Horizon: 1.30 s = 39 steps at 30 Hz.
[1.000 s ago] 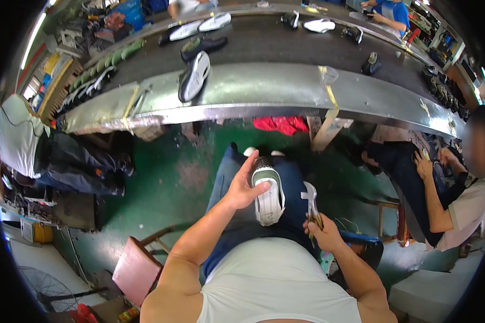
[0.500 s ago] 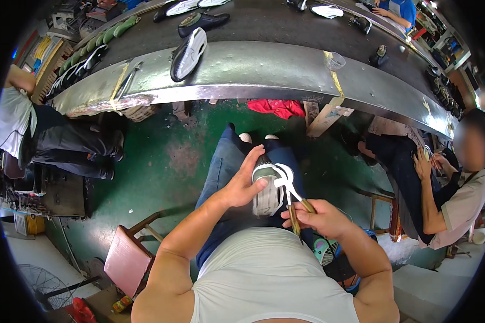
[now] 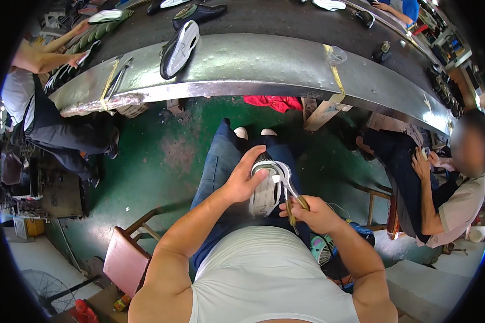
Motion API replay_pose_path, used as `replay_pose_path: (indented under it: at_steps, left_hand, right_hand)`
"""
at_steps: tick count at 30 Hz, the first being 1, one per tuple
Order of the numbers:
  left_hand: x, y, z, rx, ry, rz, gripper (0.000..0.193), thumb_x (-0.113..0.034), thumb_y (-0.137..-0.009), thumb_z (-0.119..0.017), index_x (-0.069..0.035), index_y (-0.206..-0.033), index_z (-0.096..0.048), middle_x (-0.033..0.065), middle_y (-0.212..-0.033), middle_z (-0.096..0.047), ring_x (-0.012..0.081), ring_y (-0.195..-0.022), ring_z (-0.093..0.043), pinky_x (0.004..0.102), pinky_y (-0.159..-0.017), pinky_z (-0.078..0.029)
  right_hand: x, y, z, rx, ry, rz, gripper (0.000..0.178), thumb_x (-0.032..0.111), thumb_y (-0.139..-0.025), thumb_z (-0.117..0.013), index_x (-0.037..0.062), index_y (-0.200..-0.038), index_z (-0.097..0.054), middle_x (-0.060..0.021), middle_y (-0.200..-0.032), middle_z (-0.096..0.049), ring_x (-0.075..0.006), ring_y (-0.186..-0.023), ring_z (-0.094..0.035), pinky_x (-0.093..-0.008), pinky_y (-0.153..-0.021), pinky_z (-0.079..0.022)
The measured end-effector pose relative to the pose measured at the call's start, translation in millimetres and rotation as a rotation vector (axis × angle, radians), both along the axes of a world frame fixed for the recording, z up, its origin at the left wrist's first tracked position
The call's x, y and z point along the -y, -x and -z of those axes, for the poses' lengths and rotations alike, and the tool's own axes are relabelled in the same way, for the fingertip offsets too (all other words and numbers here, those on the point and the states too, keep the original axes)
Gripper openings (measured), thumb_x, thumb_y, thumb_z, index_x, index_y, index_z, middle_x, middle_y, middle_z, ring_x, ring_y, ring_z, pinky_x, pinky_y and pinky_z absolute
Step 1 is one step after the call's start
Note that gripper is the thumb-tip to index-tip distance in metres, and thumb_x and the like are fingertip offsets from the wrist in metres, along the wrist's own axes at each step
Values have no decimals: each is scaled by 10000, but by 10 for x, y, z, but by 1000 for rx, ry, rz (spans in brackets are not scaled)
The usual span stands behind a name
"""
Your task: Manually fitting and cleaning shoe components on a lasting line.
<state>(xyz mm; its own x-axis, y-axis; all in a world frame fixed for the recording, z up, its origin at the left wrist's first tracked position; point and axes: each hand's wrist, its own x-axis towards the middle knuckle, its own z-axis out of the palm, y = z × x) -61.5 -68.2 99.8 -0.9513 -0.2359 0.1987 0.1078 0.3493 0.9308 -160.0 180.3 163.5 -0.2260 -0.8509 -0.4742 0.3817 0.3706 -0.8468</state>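
Observation:
A white sports shoe (image 3: 265, 192) lies sole up on my lap, over my blue trousers. My left hand (image 3: 246, 177) grips its left side and heel end, thumb across the sole. My right hand (image 3: 310, 213) is closed on the wooden handles of a metal pincer tool (image 3: 289, 189), whose jaws touch the rim of the sole near the shoe's far end. The shoe's upper is hidden below.
A long curved metal workbench edge (image 3: 264, 70) runs ahead with a dark belt carrying several shoes, one sole-up shoe (image 3: 179, 49) close by. A seated person (image 3: 452, 188) works at right, another person's arm (image 3: 43, 51) at far left. A small red stool (image 3: 125, 258) stands at lower left.
My right hand has brought the pincer tool up onto the shoe's sole rim. My left hand has shifted its hold on the shoe, and my head has tipped further down.

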Motion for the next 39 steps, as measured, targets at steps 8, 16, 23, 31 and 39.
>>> replay_pose_path:
  at_steps: [8,16,23,31,39]
  left_hand:
    - [75,98,24,42,-33,11,540,-231,-978,-598,12,-1430,-430,221,-1458,-447,349,-1364,-441,392,-1142,-334]
    - [169,145,286,144,-142,-74,487,-274,-1007,-578,-46,-1426,-484,156,-1402,-520,252,-1307,-496,346,-1097,-375]
    - [229,194,286,192,-186,-41,471,-254,-1008,-590,-47,-1421,-497,129,-1381,-539,205,-1275,-505,334,-1090,-380]
    - [441,175,453,226,-254,-12,489,-103,-963,-626,-61,-1431,-491,102,-1398,-537,202,-1277,-507,332,-1096,-384]
    - [403,124,17,368,-691,223,492,-104,-969,-623,-85,-1443,-491,65,-1286,-603,157,-1168,-558,306,-1034,-441]
  right_hand:
    - [212,87,39,-191,-277,-57,202,201,-1019,-537,18,-1051,-616,-40,-775,-634,-131,-656,-609,-282,-633,-529]
    - [307,133,468,-215,-17,-13,211,167,-992,-559,-23,-1071,-604,-78,-907,-691,-164,-817,-673,-324,-695,-540]
    - [462,220,262,-239,-228,-73,188,194,-1001,-557,12,-962,-586,-42,-752,-628,-124,-630,-604,-278,-597,-519]
    - [545,38,882,-758,-85,60,206,167,-965,-586,-35,-1004,-597,-162,-758,-672,-325,-711,-674,-404,-681,-526]
    - [361,-126,214,-1031,-235,-174,268,89,-927,-589,-75,-1124,-511,-310,-968,-633,-476,-868,-640,-518,-749,-516]
